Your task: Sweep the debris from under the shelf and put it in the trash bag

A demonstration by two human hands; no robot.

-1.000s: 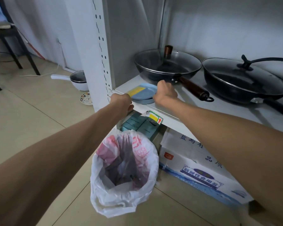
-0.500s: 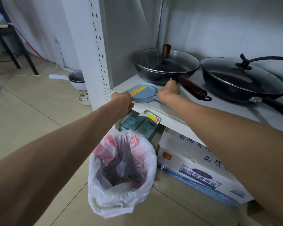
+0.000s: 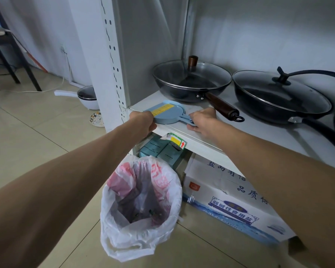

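A blue dustpan (image 3: 165, 115) with a yellow comb strip lies flat on the front of the white shelf (image 3: 205, 141); its handles point right. My left hand (image 3: 143, 121) is curled over the dustpan's wide left edge at the shelf corner. My right hand (image 3: 202, 120) holds the handle end (image 3: 186, 119), fingers wrapped under it. On the floor below the shelf stands the white and pink trash bag (image 3: 141, 202), open at the top, with some dark debris at its bottom.
Two lidded woks (image 3: 191, 80) (image 3: 280, 97) sit behind the dustpan, one wooden handle just behind my right hand. Under the shelf are teal boxes (image 3: 159, 151) and a white carton (image 3: 226, 188). A small pot (image 3: 86, 97) stands left of the upright post (image 3: 112, 60).
My right hand slid right, from on top of the dustpan to its handle end. The dustpan is now uncovered. My left hand stays at its left edge.
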